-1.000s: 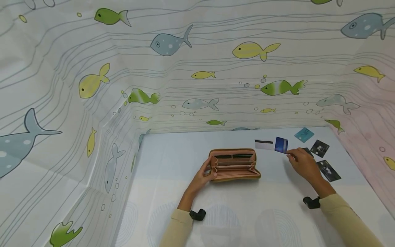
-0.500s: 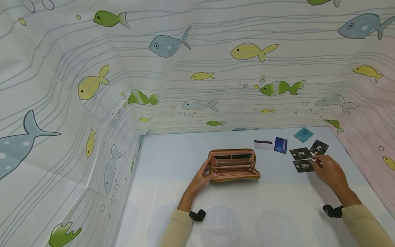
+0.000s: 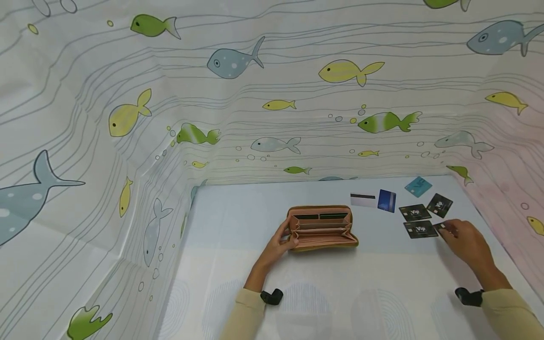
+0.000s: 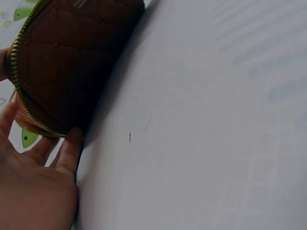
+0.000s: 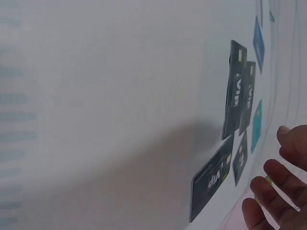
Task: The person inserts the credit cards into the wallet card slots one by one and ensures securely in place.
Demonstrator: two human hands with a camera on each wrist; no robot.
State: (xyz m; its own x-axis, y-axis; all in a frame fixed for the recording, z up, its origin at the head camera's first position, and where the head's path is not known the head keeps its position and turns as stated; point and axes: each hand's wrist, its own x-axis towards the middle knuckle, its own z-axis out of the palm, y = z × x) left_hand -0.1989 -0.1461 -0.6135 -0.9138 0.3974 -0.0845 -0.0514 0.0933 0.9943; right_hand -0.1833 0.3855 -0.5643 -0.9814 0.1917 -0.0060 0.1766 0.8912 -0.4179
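Note:
An unzipped brown wallet (image 3: 326,242) stands on the table, its pink-tan pockets facing up and dark cards showing in the slots. My left hand (image 3: 275,245) grips its left end; in the left wrist view the fingers lie along the wallet's (image 4: 72,62) gold zipper edge. To the right, my right hand (image 3: 467,245) hovers over a black VIP card, mostly hidden by it in the head view. The right wrist view shows that black card (image 5: 211,178) flat on the table, apart from the loosely bent fingers. Two other black VIP cards (image 3: 414,212) (image 3: 420,229) lie just left of it.
Behind lie a third upright-tilted black card (image 3: 439,205), a teal card (image 3: 418,186), a blue card (image 3: 386,200) and a white card with a dark stripe (image 3: 363,200). A fish-patterned sheet (image 3: 272,123) rises along the table's back and sides.
My right hand set a black VIP card down in front of another one, then let go and moved right, over the rightmost black card. The left hand and wallet stay put.

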